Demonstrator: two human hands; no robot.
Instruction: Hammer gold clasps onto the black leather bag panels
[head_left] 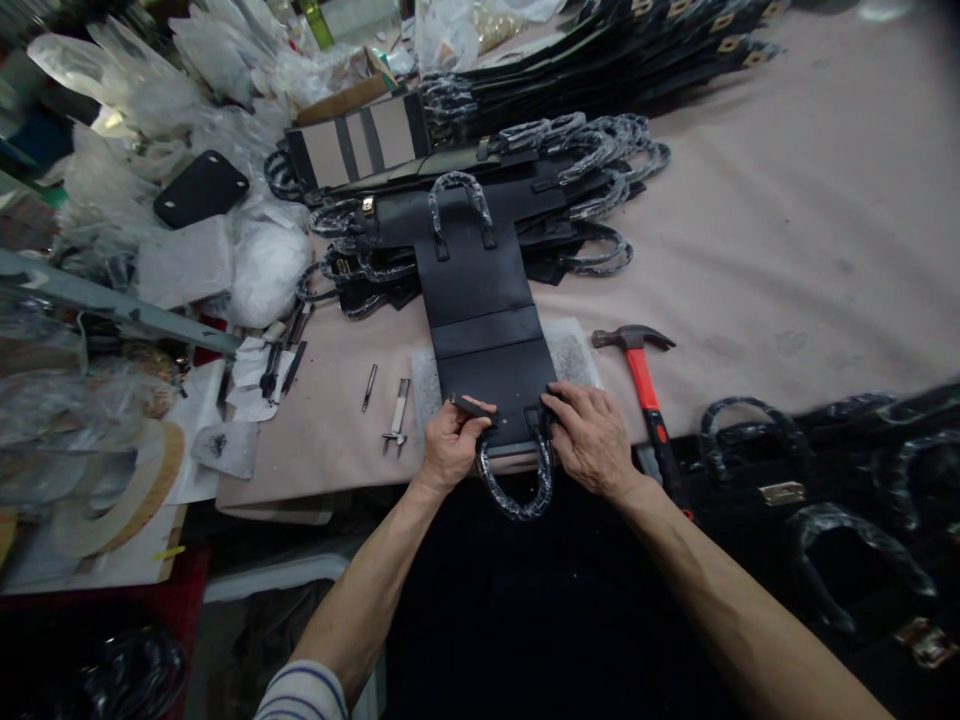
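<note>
A long black leather bag panel (480, 290) lies lengthwise toward me, its near end at the table edge. A plastic-wrapped handle (516, 508) hangs in a loop from that end, and another wrapped handle (459, 180) is attached at the far end. My left hand (448, 445) is closed on a small dark bar (472, 405) beside the left foot of the near handle. With fingers pinched at the panel's right edge, my right hand (589, 435) sits by the handle's right foot. The fingertips partly hide both feet.
A claw hammer (641, 375) with a red and black grip lies to the right. Dividers (397, 415) and a thin metal punch (370, 388) lie left. Stacked bag pieces (600, 150) fill the back; more bags (780, 490) stand right. Plastic bags (270, 270) crowd the left.
</note>
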